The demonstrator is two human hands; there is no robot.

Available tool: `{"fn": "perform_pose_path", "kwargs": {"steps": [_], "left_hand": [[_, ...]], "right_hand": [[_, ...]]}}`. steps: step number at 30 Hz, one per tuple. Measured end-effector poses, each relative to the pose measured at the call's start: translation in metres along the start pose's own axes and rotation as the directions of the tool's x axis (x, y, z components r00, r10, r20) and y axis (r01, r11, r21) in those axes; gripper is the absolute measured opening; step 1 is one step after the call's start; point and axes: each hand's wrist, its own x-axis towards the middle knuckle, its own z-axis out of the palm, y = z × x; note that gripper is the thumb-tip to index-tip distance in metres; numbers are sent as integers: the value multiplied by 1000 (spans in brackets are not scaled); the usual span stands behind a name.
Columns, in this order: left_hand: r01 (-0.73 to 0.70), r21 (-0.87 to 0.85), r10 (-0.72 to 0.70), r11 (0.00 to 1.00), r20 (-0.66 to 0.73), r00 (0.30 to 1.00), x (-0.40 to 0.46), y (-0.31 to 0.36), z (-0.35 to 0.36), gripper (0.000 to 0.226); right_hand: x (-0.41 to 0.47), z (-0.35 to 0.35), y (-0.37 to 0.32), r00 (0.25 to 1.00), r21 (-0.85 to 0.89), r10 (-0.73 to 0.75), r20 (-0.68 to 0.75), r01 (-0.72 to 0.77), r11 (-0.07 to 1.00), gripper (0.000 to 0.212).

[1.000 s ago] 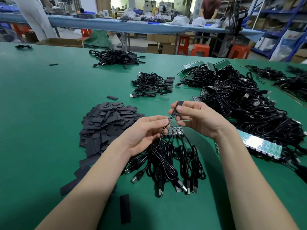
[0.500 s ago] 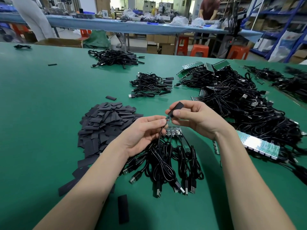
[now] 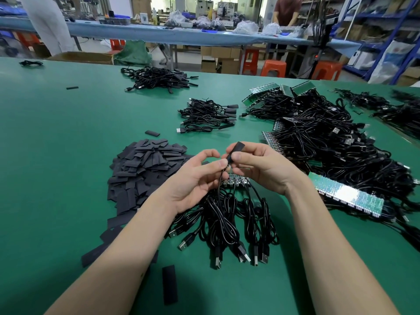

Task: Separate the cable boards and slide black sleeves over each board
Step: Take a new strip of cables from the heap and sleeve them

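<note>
Head view: right hand (image 3: 261, 165) fingers pinching black sleeve (image 3: 236, 150), left hand (image 3: 195, 178) fingers pinching cable (image 3: 219, 180).

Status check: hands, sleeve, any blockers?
Right hand pinches black sleeve; left hand pinches cable just below it. Board hidden between the fingers. Nothing in the way.

A factory assembly floor for electronics. A long green-topped worktable (image 3: 56, 155) carries heaps of black USB cables (image 3: 336, 151), strips of joined circuit boards (image 3: 347, 194) and a pile of black sleeves (image 3: 145, 169). Beyond it stand a second bench (image 3: 159, 35), orange stools (image 3: 272, 68), cardboard boxes (image 3: 218, 55) and blue shelving (image 3: 386, 30) at far right.
</note>
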Motion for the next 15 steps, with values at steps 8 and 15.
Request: {"fn": "perform_pose_path", "kwargs": {"steps": [8, 15], "left_hand": [[-95, 224, 99, 970, -6, 995, 7, 2, 3, 33], [-358, 544, 445, 759, -33, 895, 11, 5, 0, 17]], "right_hand": [[4, -3, -2, 982, 46, -76, -172, 85, 995, 10], [6, -10, -4, 943, 190, -34, -331, 102, 976, 13]]}}
